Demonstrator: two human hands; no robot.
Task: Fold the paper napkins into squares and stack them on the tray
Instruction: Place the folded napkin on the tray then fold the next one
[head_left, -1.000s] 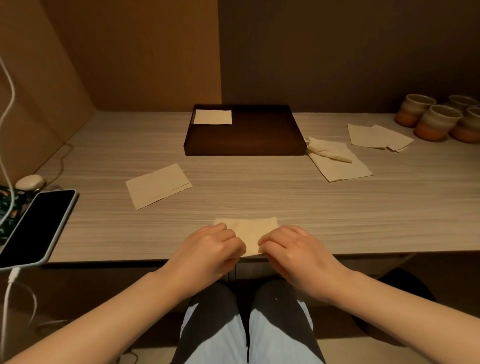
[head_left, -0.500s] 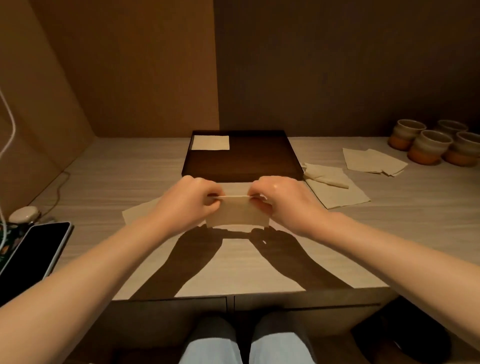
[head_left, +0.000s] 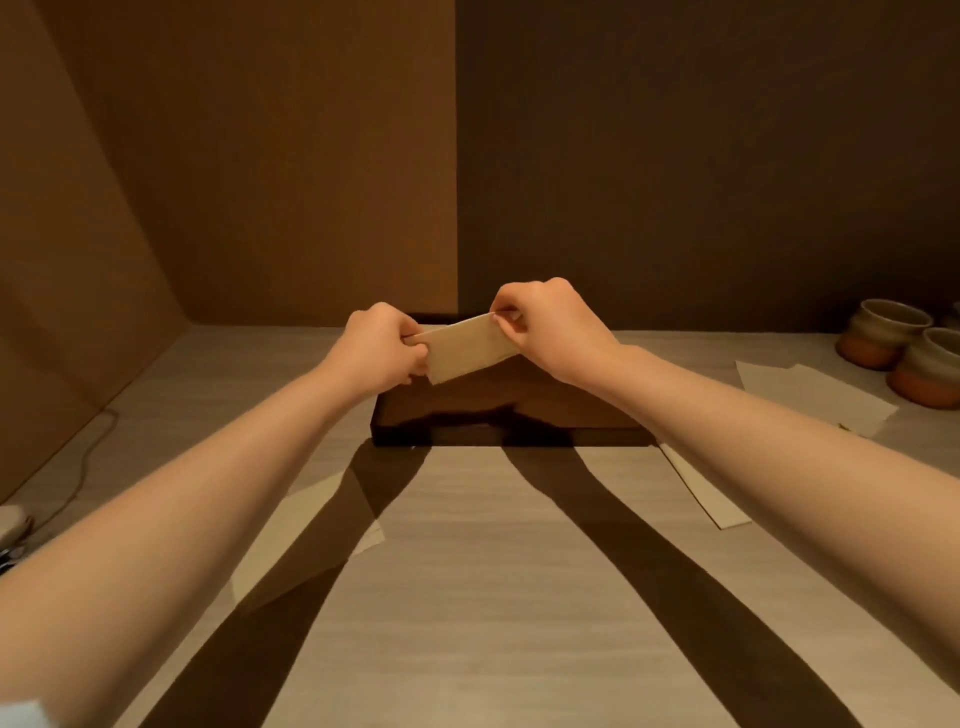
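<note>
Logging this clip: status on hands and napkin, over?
Left hand and right hand each pinch an end of the folded napkin. Napkin held above the tray, not yet down. Nothing in the way.

Folded napkin (head_left: 470, 349) now lifted off the desk (head_left: 467, 571) and carried forward, above the tray (head_left: 519, 410), pinched at both ends by left hand (head_left: 382, 348) and right hand (head_left: 550, 325), right end raised higher, arms extended further.

At frame centre, a folded napkin (head_left: 470, 348) is held between the left hand (head_left: 382, 351) and right hand (head_left: 553, 330), above the tray (head_left: 498, 415) on the table (head_left: 467, 571). Loose napkins (head_left: 810, 395) lie at right, before the cups (head_left: 904, 348) at the right edge. Another napkin (head_left: 306, 525) lies at lower left of the tray.
</note>
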